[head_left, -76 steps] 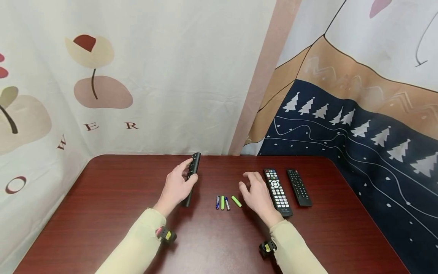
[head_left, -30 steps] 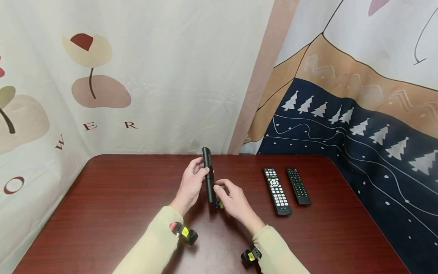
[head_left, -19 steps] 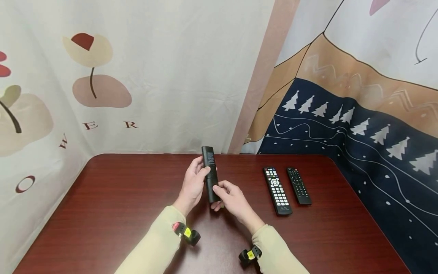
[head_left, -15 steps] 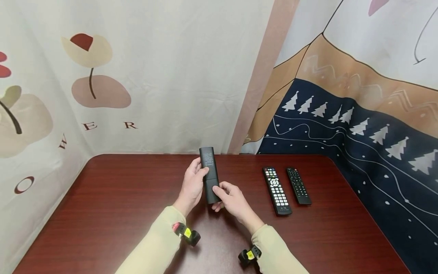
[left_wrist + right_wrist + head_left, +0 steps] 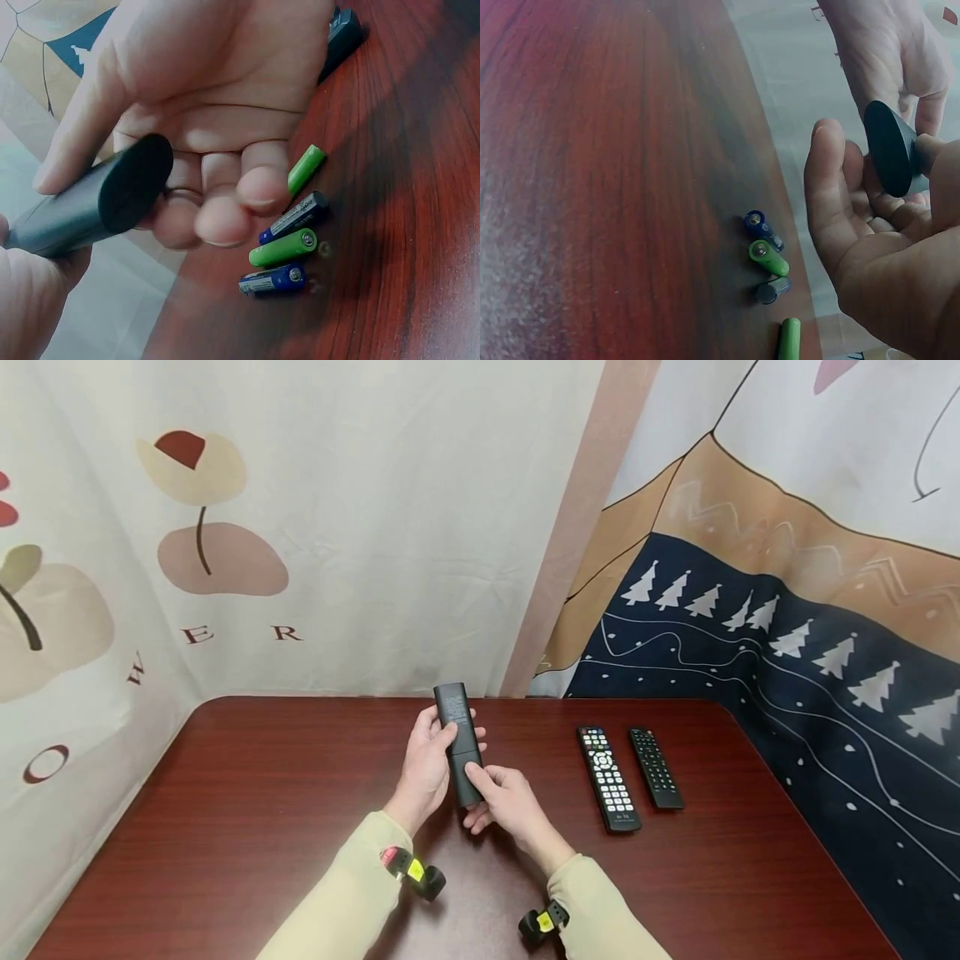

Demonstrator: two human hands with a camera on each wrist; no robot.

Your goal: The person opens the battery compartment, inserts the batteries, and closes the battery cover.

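A black remote control (image 5: 456, 718) is held above the table with its back and battery cover facing up. My left hand (image 5: 426, 768) grips its middle, thumb on the back and fingertips showing past the far side. On the lower end, my right hand (image 5: 517, 802) lays its thumb over the cover; its other fingers curl beneath. The left wrist view shows the remote's blunt end, right fingers beside it. Below on the table lie several batteries, among them a green battery (image 5: 285, 247) and a blue battery (image 5: 274, 280); the hands hide them in the head view.
Two more remotes lie button side up at the right: a larger remote with white keys (image 5: 609, 781) and a slimmer black remote (image 5: 656, 768). The reddish-brown table (image 5: 247, 827) ends at the back against a printed curtain (image 5: 375, 527).
My left hand has brought the remote rightward from the left and turned its back upward. The right hand has come from beside the white-keyed remote to the held remote's lower end.
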